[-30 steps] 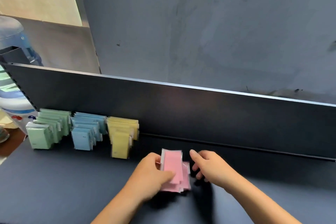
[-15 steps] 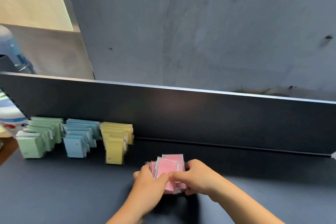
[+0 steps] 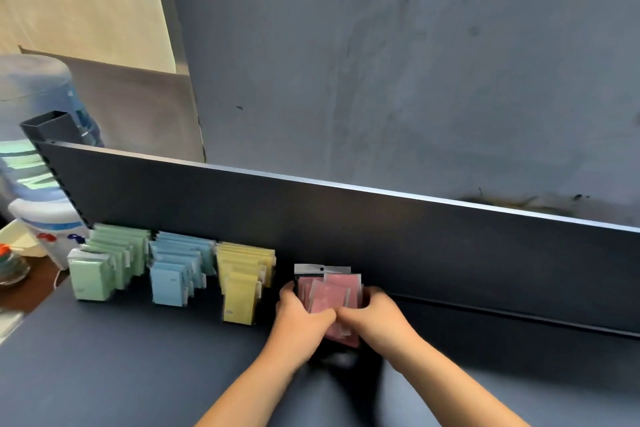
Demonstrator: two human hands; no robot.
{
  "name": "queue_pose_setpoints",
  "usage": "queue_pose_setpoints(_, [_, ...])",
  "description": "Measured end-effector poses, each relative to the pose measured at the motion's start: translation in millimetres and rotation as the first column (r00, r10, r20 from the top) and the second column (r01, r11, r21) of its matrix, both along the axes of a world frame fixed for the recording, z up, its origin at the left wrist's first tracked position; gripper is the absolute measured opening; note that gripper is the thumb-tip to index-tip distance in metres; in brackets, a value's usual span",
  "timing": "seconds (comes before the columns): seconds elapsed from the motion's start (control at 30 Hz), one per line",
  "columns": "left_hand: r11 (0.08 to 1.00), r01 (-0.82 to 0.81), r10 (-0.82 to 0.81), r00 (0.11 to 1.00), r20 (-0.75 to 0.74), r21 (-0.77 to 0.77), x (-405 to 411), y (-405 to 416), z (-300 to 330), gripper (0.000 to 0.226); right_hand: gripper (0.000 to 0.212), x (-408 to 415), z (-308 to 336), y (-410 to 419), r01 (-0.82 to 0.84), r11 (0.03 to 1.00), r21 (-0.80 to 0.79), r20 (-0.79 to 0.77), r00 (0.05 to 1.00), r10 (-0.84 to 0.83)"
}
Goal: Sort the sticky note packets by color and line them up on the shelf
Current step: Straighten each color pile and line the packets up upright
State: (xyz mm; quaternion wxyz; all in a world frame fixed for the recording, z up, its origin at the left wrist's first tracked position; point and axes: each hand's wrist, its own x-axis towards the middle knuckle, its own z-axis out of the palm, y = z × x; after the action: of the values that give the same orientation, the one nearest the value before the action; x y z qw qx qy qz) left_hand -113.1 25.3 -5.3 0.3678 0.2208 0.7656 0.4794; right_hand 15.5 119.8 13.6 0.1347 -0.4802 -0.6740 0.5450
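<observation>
Both hands have moved the pink packets (image 3: 330,295) back to the shelf (image 3: 138,374) wall, beside the yellow row (image 3: 242,274). Left hand (image 3: 299,321) and right hand (image 3: 375,319) grip them tight. They stand upright, fronts facing the person.

Two bare forearms rise from the lower edge of the frame toward its center, ending in the left hand (image 3: 300,319) and the right hand (image 3: 375,317). No sleeves, gloves, watch or rings appear on either; both arms are uncovered from the wrists down to the bottom border, slightly blurred.
</observation>
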Motion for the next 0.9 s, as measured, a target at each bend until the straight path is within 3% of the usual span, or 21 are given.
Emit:
queue_pose_setpoints(0.1, [0.999,0.031,-0.029,0.993,0.112,-0.013,-3.1,6.7,8.5,0.052,0.021,-6.8,3.2,6.0,0.002,0.999,-0.040,0.066,0.998,0.000])
queue_pose_setpoints(0.2, [0.999,0.047,-0.049,0.987,0.150,0.014,-6.2,8.4,9.2,0.045,0.031,-10.4,-2.4,7.8,0.002,0.996,-0.087,0.029,1.000,0.001])
queue_pose_setpoints(0.3, [0.996,0.048,-0.059,0.987,0.150,0.071,-6.0,6.2,4.7,0.053,0.061,-11.9,-9.5,9.4,0.028,0.992,-0.121,-0.033,0.999,-0.032])
queue_pose_setpoints(0.4, [0.986,0.105,-0.120,0.987,0.107,0.131,-5.6,2.5,-2.0,0.065,0.065,-8.3,-20.4,7.3,0.048,0.996,-0.081,-0.099,0.993,-0.056])
queue_pose_setpoints(0.53, [0.970,0.143,-0.150,0.989,0.018,0.197,-6.7,-4.2,-14.4,0.101,0.076,-5.0,-29.0,3.3,0.014,0.991,0.134,-0.132,0.991,0.004])
queue_pose_setpoints(0.63, [0.962,0.175,-0.132,0.970,-0.206,0.210,-5.5,-9.2,-22.3,0.116,0.082,-4.7,-28.8,0.6,-0.038,0.954,0.297,-0.170,0.981,0.092])
queue_pose_setpoints(0.77, [0.961,0.252,-0.163,0.853,-0.496,0.116,-8.2,-6.1,-32.8,0.131,0.081,-10.7,-35.1,-7.7,-0.039,0.899,0.436,-0.128,0.986,0.105])
queue_pose_setpoints(0.9, [0.979,0.156,-0.086,0.901,-0.424,0.135,-7.0,0.5,-32.7,0.126,0.084,-7.3,-34.8,-3.4,0.041,0.887,0.461,-0.078,0.997,-0.005])
